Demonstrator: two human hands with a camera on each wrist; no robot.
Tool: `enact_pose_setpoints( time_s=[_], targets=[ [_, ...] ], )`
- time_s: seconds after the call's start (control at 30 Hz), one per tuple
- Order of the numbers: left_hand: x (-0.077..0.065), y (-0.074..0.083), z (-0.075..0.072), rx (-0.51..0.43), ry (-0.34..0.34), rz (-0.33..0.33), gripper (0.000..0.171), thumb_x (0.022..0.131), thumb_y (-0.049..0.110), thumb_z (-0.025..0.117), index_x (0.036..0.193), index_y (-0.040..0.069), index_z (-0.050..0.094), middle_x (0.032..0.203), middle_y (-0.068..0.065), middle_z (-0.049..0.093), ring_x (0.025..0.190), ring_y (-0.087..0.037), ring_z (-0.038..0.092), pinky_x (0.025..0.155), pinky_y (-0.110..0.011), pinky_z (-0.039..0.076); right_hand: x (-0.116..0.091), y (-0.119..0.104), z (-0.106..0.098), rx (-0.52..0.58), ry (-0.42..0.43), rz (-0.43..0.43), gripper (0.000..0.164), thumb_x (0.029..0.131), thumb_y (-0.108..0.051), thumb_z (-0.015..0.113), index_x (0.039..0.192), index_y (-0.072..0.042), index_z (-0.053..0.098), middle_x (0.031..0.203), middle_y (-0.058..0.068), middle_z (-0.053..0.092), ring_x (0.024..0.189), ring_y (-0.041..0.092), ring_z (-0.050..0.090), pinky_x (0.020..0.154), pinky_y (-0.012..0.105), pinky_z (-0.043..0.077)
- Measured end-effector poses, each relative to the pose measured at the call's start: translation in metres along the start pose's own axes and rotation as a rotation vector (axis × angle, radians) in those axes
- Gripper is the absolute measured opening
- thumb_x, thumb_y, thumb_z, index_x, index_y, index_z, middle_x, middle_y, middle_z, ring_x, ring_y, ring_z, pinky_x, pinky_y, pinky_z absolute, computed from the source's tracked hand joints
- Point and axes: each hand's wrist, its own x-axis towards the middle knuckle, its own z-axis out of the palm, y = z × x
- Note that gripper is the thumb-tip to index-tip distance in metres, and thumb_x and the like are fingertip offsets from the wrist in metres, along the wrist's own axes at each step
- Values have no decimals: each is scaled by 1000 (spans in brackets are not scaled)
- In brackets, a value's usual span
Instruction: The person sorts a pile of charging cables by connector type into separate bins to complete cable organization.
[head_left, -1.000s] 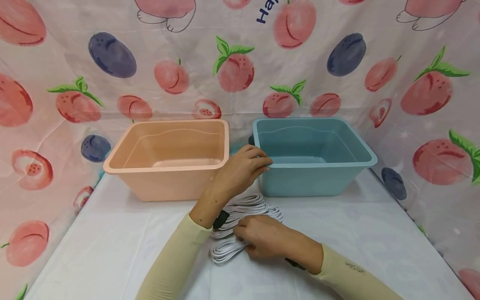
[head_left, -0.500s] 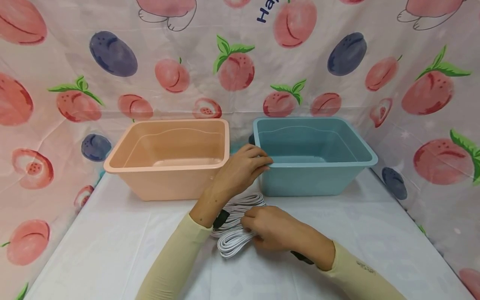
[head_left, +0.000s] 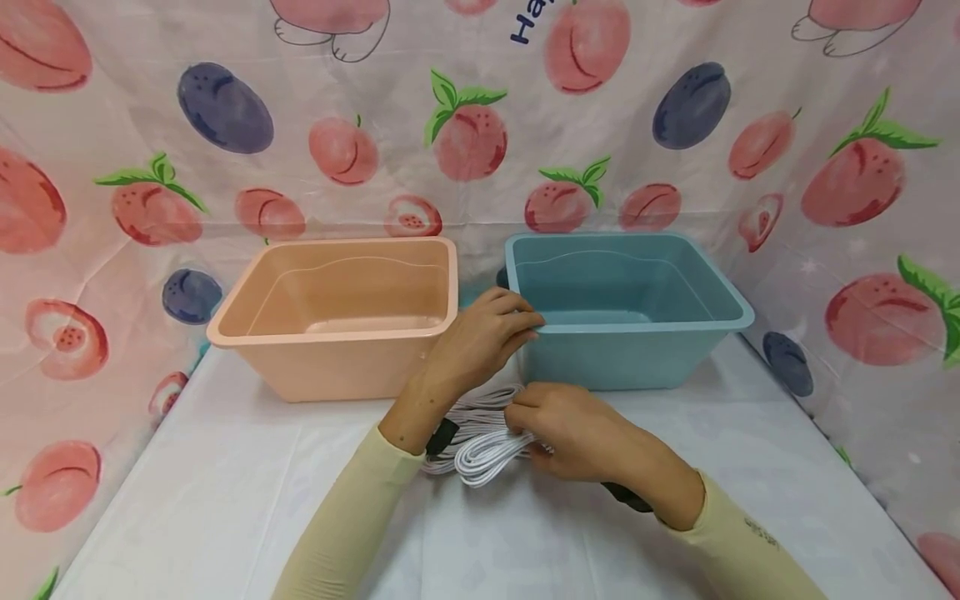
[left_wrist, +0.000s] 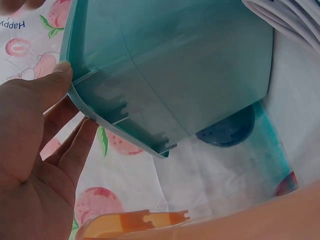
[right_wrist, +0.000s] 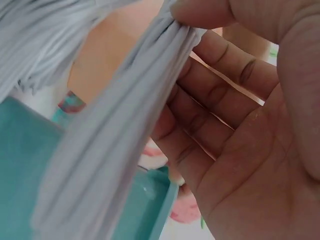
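My left hand (head_left: 480, 342) is at the near left corner of the blue plastic bin (head_left: 600, 358). In the left wrist view its thumb and fingers (left_wrist: 59, 82) pinch the bin's rim (left_wrist: 102, 121). My right hand (head_left: 581, 429) pinches a bundle of white cord (head_left: 487, 457) between thumb and fingers, as the right wrist view shows. That bundle (right_wrist: 107, 125) hangs as several parallel strands. More bundles of white cord (head_left: 480, 408) lie on the table behind it, partly hidden by both hands.
An orange plastic bin (head_left: 322, 367) stands left of the blue one, with a narrow gap between them. Both interiors are visible from above. A white cloth (head_left: 225, 483) covers the table. Fruit-printed fabric (head_left: 405, 100) hangs behind and at both sides.
My right hand has moved away from me and to the right, drawing its cord bundle with it off the near side of the pile. The left hand stays on the rim.
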Motion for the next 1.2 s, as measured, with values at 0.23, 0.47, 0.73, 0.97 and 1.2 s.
enact_pose_setpoints(
  time_s=[0.23, 0.47, 0.73, 0.97, 1.2],
  targets=[
    [0, -2, 0, 10, -7, -6, 20, 105, 19, 69, 121, 12, 80, 118, -1, 72, 120, -21, 60, 101, -28, 52, -3, 6, -10, -4, 76, -20, 33, 68, -1, 84, 91, -15, 64, 91, -5, 60, 83, 14, 59, 73, 31, 54],
    [-2, -2, -1, 15, -12, -9, 21, 105, 20, 69, 122, 13, 80, 118, -1, 72, 120, -21, 60, 101, -28, 53, -7, 9, -20, -3, 128, -23, 31, 70, 0, 81, 92, -15, 65, 91, -5, 59, 83, 14, 56, 78, 33, 53],
    [0, -4, -1, -11, 0, 0, 20, 105, 18, 70, 121, 13, 80, 115, 0, 71, 119, -20, 60, 100, -27, 52, -10, 16, -33, -15, 198, -63, 32, 74, 2, 80, 99, -11, 65, 94, -3, 59, 85, 15, 54, 78, 33, 52],
    [1, -5, -1, -16, 0, 2, 20, 104, 18, 71, 120, 12, 80, 115, 0, 71, 118, -20, 59, 100, -27, 52, -13, 20, -45, 2, 203, -8, 33, 82, 1, 82, 110, -10, 68, 106, -1, 64, 96, 17, 60, 86, 35, 56],
    [2, -5, -1, -16, -2, -1, 19, 103, 17, 72, 120, 12, 81, 115, 0, 72, 118, -20, 60, 100, -27, 52, -16, 23, -55, 5, 225, 37, 33, 87, 3, 80, 116, -8, 67, 113, 1, 67, 109, 21, 64, 95, 42, 58]
  ],
)
